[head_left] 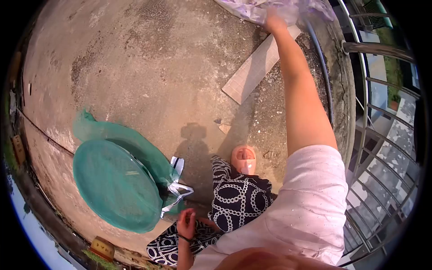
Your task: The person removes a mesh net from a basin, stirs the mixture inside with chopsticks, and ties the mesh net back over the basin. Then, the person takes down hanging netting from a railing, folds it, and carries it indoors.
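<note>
My right arm stretches far forward, and my right hand [273, 21] is at a translucent plastic bag with purple marks [249, 10]. Its fingers are blurred and partly hidden, so their grip cannot be made out. Low in the view, my left hand [186, 223] is raised with loosely bent fingers and nothing visible in it. Just beyond it lie white straps [181, 188] beside a round, green mesh-covered item [117, 184]. Loose green netting [135, 139] spreads behind that item on the concrete.
A long pale tile [256, 69] lies on the concrete ground [157, 85]. A dark hose [321, 58] runs along the right edge beside a metal railing [382, 105]. My foot in a pink slipper [243, 158] is near small fragments [223, 128]. A planter [102, 249] stands lower left.
</note>
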`<action>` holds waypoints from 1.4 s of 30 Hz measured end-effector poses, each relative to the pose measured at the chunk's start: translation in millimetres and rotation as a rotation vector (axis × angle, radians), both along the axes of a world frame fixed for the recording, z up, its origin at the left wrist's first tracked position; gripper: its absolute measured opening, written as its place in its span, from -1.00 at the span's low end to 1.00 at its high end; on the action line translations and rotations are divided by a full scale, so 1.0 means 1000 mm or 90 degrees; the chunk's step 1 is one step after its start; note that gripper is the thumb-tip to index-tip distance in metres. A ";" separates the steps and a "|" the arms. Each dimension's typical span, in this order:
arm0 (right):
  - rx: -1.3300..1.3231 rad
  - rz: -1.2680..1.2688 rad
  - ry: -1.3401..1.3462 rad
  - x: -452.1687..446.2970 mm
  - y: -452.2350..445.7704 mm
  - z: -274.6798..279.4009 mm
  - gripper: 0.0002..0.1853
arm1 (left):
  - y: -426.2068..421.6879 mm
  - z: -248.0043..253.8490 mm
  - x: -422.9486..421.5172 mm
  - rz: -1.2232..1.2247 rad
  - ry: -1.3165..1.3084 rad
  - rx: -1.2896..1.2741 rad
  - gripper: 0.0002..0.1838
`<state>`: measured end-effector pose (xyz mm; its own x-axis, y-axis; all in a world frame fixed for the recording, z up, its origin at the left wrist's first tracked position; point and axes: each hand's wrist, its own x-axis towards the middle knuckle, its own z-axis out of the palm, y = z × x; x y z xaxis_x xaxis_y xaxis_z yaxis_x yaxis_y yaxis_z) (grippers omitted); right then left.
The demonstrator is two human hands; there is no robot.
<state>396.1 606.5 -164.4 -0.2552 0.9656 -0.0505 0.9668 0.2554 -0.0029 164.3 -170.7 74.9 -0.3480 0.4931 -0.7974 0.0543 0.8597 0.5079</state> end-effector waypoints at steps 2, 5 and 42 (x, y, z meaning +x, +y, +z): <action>0.034 -0.013 0.050 0.020 0.019 -0.026 -0.55 | 0.000 0.016 0.002 -0.025 0.020 -0.036 -0.82; -0.061 0.006 -0.198 0.014 0.000 0.027 -0.72 | -0.023 0.028 0.001 -0.075 0.081 -0.018 -0.85; 0.100 -0.361 0.078 0.343 -0.255 0.866 -0.70 | 0.210 0.552 0.046 -0.271 0.162 0.402 -0.87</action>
